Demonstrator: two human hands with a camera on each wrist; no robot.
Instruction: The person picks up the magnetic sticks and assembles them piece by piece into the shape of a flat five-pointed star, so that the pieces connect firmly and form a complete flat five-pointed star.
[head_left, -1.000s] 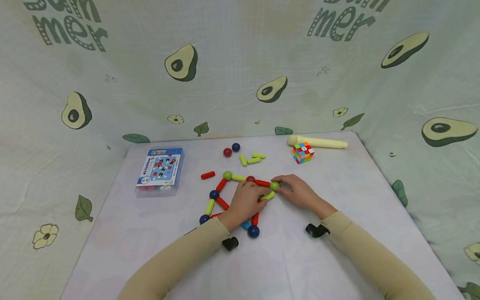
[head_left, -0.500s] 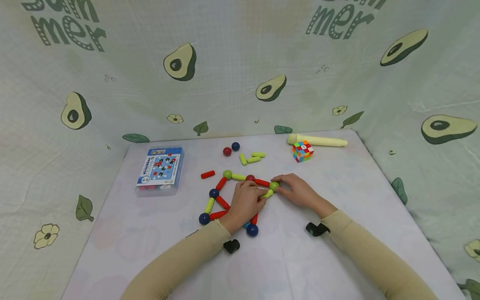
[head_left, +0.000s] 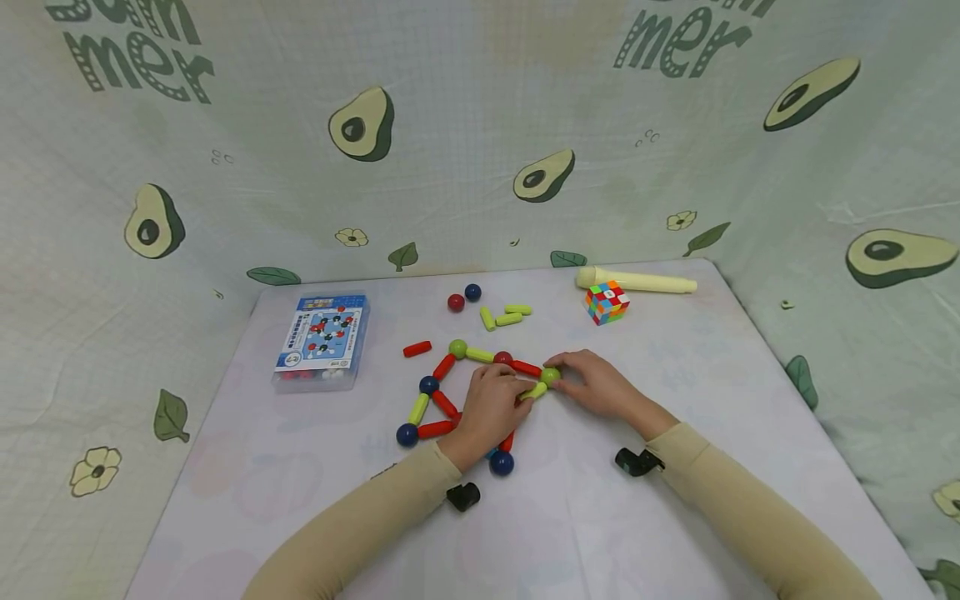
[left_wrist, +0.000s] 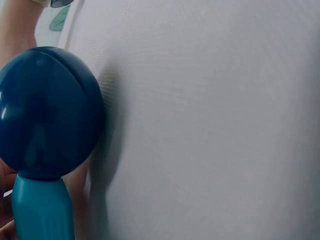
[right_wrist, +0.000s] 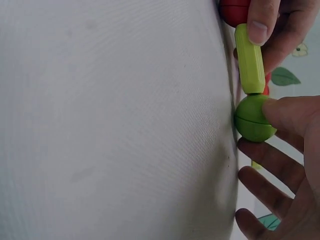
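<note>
My left hand pinches a yellow-green rod between thumb and fingers; the rod's upper end meets a red ball. My right hand holds a green ball by thumb and index finger, its other fingers spread, and the rod's lower end touches this ball. Both belong to a flat frame of balls and rods, with a red rod running to the green ball from behind. In the left wrist view a dark blue ball on a blue rod stands close. The left hand hides the frame's middle.
Loose at the back lie a red ball, a blue ball and yellow-green rods. A red rod lies left of them, near a boxed kit. A puzzle cube and a cream microphone-shaped object stand back right.
The green ball has come slightly toward me with the right fingers on it. The frame's front blue ball has shifted a little left. Both hands keep their grips.
</note>
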